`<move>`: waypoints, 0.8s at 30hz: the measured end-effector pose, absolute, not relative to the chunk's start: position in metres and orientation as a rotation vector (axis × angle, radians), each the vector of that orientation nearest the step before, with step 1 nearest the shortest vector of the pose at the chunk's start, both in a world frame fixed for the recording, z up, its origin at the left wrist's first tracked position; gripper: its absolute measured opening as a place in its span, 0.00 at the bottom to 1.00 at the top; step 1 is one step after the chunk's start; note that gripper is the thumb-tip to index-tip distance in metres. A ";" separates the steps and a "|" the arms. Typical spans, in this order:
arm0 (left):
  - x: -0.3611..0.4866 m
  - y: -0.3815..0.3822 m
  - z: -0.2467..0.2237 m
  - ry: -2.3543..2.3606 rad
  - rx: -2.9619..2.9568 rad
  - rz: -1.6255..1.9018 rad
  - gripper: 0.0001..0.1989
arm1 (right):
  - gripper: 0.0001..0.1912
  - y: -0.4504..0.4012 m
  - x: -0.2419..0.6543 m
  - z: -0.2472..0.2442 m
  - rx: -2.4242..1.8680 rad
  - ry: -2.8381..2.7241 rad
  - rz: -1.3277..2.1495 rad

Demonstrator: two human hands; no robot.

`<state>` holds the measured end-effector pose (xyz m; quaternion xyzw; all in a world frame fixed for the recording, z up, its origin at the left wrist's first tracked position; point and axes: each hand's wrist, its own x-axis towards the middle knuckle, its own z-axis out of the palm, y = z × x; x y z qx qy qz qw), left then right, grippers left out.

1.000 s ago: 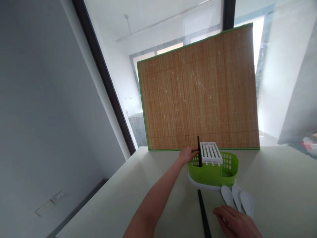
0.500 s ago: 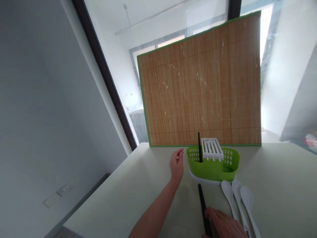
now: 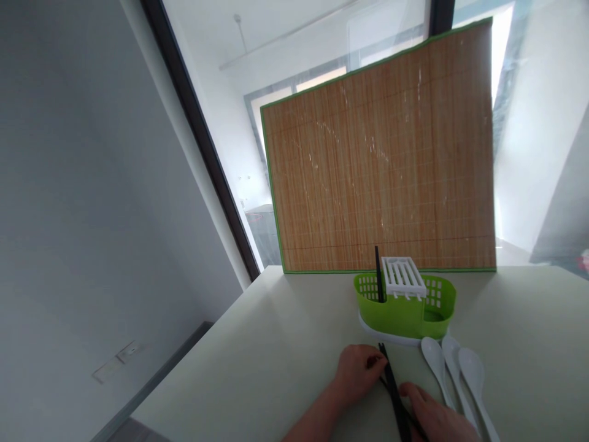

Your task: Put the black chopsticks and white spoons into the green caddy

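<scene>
Several black chopsticks [image 3: 394, 393] lie on the pale table in front of the green basket. My left hand [image 3: 359, 373] is at their far end, its fingers pinched on a chopstick. Over the near part of the chopsticks is my right hand [image 3: 435, 414], its fingers curled against them; one chopstick slants out toward my left hand. The green basket [image 3: 400, 319] has a white slotted rack [image 3: 404, 276] on top and a black chopstick [image 3: 378, 276] upright in its left compartment. Three white spoons [image 3: 473, 374] lie right of my right hand, partly covered by it.
A bamboo mat [image 3: 381, 166] with green edging stands upright behind the basket, against a glass window. The pale table [image 3: 257, 350] reaches left toward a grey wall. Its far edge runs along the foot of the mat.
My left hand has come down from beside the basket to the far end of the chopsticks. The chopsticks are now spread at angles. The view has shifted slightly.
</scene>
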<state>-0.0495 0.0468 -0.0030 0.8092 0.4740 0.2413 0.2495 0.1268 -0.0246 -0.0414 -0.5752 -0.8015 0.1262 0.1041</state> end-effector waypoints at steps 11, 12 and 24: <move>-0.050 0.048 -0.006 1.341 2.134 0.701 0.13 | 0.10 -0.028 0.115 -0.024 -1.764 -2.353 0.179; -0.050 0.048 -0.006 1.336 2.126 0.701 0.13 | 0.11 -0.028 0.113 -0.022 -1.765 -2.375 0.177; -0.055 0.048 -0.002 1.441 2.193 0.713 0.13 | 0.19 -0.020 0.112 -0.026 -1.802 -2.459 -0.130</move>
